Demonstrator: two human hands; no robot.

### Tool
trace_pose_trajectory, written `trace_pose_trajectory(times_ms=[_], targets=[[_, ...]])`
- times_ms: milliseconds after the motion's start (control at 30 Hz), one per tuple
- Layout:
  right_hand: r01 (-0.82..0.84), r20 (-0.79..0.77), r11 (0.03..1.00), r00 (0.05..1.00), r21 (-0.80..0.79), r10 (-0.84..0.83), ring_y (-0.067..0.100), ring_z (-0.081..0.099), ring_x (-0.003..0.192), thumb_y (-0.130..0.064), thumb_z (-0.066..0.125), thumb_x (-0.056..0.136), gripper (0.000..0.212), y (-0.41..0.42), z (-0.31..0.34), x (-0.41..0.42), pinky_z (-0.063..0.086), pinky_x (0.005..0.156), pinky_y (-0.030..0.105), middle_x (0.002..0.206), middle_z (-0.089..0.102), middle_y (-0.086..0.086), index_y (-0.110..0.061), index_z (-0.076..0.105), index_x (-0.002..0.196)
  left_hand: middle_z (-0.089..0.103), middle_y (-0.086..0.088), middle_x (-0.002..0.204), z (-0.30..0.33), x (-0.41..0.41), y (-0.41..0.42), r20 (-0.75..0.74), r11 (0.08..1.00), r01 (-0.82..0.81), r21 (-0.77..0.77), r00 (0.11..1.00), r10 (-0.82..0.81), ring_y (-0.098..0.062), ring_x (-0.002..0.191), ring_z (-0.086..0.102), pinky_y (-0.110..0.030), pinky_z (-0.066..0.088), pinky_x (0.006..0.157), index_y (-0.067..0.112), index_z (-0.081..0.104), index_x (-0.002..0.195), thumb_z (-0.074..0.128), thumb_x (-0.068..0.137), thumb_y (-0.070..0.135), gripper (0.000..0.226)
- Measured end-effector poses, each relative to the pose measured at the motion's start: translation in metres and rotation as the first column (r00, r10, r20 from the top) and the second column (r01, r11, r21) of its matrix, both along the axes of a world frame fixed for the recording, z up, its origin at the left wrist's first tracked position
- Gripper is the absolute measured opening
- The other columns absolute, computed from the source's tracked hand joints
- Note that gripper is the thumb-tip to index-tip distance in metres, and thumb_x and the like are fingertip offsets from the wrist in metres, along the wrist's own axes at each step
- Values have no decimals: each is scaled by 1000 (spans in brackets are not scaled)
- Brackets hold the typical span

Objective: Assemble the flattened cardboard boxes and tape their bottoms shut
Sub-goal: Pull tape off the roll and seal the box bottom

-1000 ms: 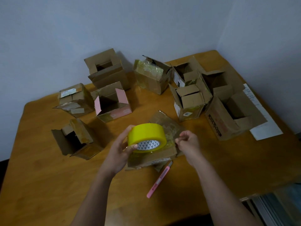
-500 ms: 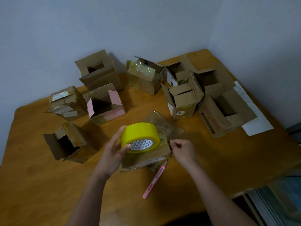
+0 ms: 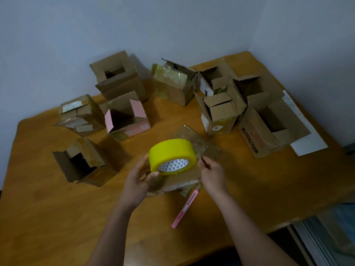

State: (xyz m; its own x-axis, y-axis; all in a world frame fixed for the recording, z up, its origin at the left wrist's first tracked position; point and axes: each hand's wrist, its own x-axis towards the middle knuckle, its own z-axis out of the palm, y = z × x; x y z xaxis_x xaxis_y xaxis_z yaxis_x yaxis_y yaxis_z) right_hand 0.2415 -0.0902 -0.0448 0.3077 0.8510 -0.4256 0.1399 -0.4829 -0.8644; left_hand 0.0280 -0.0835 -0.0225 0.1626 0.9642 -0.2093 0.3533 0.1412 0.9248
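Both hands raised over the flattened box, tape roll between them.
The left hand (image 3: 137, 182) grips the yellow tape roll (image 3: 172, 156) above the box (image 3: 199, 144) on the table (image 3: 48, 208); the right hand (image 3: 212, 174) pinches at the roll's edge.

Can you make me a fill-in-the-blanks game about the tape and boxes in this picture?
1. The left hand holds a roll of ____ packing tape.
2. The long pink utility knife lies on the wooden ____.
3. The right hand pinches at the roll's ____ edge.

Missing words: yellow; table; right
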Motion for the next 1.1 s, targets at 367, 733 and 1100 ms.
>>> trace_pose_trajectory(times_ms=[367, 733, 1100], targets=[[35, 51, 998, 998, 52, -38, 21, 68, 90, -26, 57, 97, 24, 5, -2, -1, 54, 78, 43, 83, 72, 2, -10, 74, 103, 57, 7, 132, 2, 2, 5, 66, 999, -26, -30, 997, 28, -3, 118, 56, -17, 52, 86, 18, 48, 139, 66, 81, 23, 61], [-78, 351, 997, 933, -29, 83, 20, 53, 73, -24, 41, 104, 35, 20, -7, -17, 32, 50, 27, 78, 58, 7, -6, 64, 85, 59, 39, 111, 31, -42, -10, -119, 994, -62, 85, 990, 72, 24, 106, 50, -4, 43, 84, 69, 53, 106, 69, 80, 7, 69], [-83, 312, 995, 948, 53, 62, 11, 37, 45, -26, 57, 97, 43, 19, -8, -18, 30, 40, 17, 50, 43, -1, -14, 47, 57, 52, 0, 134, 20, -51, -18, -35, 986, -138, 92, 989, 141, -16, 124, 52, -32, 51, 95, 26, 50, 133, 70, 83, 7, 57]])
